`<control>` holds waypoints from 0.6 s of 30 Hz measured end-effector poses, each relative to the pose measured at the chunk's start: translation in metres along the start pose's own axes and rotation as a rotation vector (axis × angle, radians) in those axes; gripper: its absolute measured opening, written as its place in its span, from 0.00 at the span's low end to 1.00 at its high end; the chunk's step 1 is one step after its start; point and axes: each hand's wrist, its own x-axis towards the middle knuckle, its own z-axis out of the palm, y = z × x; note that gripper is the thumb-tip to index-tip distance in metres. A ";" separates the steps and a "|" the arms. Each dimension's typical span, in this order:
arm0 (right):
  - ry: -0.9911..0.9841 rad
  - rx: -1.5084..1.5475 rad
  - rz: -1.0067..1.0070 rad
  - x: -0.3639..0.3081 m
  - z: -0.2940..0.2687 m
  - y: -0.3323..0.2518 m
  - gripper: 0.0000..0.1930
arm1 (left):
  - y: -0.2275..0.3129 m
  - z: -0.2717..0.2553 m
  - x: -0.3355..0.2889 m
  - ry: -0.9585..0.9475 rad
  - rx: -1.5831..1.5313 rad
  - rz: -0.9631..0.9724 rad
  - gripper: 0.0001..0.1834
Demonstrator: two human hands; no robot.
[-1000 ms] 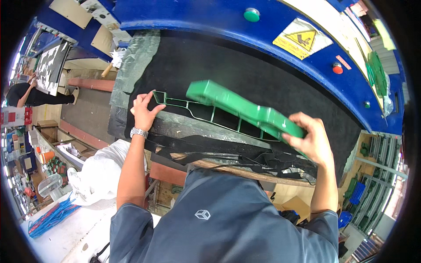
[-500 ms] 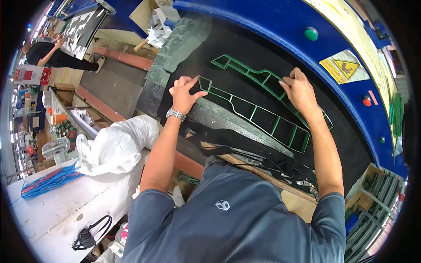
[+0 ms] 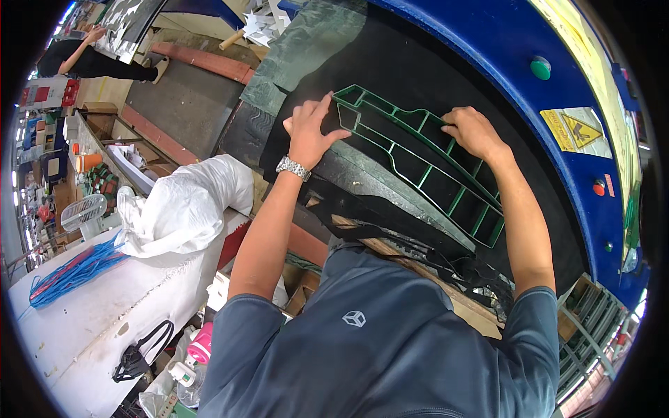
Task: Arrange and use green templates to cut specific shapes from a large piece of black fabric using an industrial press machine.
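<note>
My right hand, pinching the far green, thin-walled metal ladder-like frame, has drawn it just beside, at one o'clock of, its matching near frame, nearly nesting the pair, my left hand's fingers spread wide.

We've got one view: left fisheye of a head-worn pair, looking steeply down over the person's grey shirt at the left hand and right hand. We sit close above, forearms entering from below. Lens is wide enough that we also catch the blue machine panel upper right, bent, and the white counter lower left.
</note>
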 end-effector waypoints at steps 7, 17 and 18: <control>0.039 -0.023 -0.044 0.001 0.001 0.004 0.12 | 0.001 -0.003 0.002 -0.068 0.045 0.008 0.52; 0.003 -0.003 0.010 -0.011 0.000 0.012 0.14 | 0.000 -0.003 0.012 -0.139 0.038 0.023 0.50; 0.076 0.127 0.011 -0.023 -0.002 0.017 0.15 | 0.002 -0.003 0.012 -0.155 0.050 0.007 0.50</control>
